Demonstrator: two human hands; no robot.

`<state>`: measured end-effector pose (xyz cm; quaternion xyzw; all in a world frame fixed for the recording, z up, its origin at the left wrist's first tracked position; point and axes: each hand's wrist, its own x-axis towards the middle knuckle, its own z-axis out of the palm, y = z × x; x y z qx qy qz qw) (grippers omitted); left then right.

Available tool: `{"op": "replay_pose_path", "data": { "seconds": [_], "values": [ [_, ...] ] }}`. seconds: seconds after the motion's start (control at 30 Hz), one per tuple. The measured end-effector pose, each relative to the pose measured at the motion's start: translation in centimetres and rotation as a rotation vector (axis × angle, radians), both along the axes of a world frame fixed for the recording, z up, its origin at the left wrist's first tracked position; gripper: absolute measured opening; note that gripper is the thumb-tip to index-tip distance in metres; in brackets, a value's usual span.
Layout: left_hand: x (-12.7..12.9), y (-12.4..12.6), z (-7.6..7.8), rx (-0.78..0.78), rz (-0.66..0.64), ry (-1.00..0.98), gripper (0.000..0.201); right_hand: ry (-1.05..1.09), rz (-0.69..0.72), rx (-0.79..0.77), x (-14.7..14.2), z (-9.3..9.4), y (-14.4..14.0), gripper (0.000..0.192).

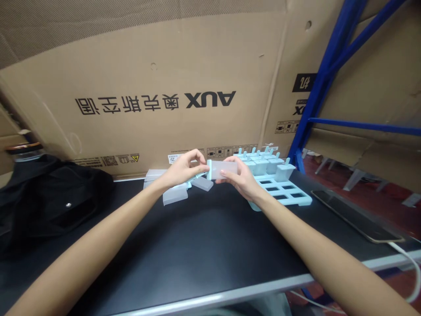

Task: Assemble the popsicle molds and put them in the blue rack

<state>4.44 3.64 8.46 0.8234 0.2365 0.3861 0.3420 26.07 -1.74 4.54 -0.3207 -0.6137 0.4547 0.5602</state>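
Note:
A translucent popsicle mold (pixel 217 171) lies sideways in the grip of my right hand (pixel 245 179), its fingers and thumb closed around the body. At the mold's left end sits a light blue popsicle mold lid (pixel 209 169), and my left hand (pixel 186 169) pinches it with fingers and thumb. Whether the lid is fully seated I cannot tell. Below my left hand lie several loose clear molds (pixel 176 194) with light blue parts among them. Just beyond my right hand stands a light blue mold rack (pixel 304 200), its rear slots holding several lidded molds (pixel 284 172) with sticks up.
A large cardboard box (pixel 148 57) backs the black table (pixel 184 254). On the left lies a black cloth bag (pixel 59 193) beside a jar-like container (pixel 24 151). A phone (pixel 355 215) with a white cable (pixel 403 252) rests at the right edge, near a blue metal frame (pixel 315 96).

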Motion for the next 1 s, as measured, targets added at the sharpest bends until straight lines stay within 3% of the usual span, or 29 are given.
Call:
{"op": "replay_pose_path", "data": {
  "seconds": [0.23,0.4,0.5,0.63,0.8,0.9,1.0],
  "values": [
    [0.4,-0.2,0.3,-0.143,0.169,-0.076,0.036,-0.204,0.106,-0.027,-1.7,-0.9,-0.9,0.045],
    [1.8,-0.9,0.1,-0.281,0.287,-0.347,0.034,-0.233,0.249,-0.068,-3.5,-2.1,-1.4,0.045],
    [2.6,-1.2,-0.6,-0.310,0.290,-0.441,0.032,-0.242,0.330,-0.051,-4.5,-2.3,-2.1,0.049],
    [2.9,-1.4,-1.2,-0.302,0.204,-0.423,0.033,-0.250,0.344,0.002,-4.8,-2.0,-2.5,0.055],
    [2.7,-1.4,-1.0,-0.227,0.171,-0.358,0.030,-0.328,0.211,0.141,-1.6,0.2,-1.5,0.037],
    [2.6,-1.4,-1.2,-0.204,0.185,-0.318,0.025,-0.513,0.018,0.302,2.8,2.3,-0.8,0.031],
    [2.8,-1.8,-2.1,-0.156,0.188,-0.136,0.022,-0.787,-0.238,0.368,8.2,3.7,-0.5,0.026]
  ]
}}
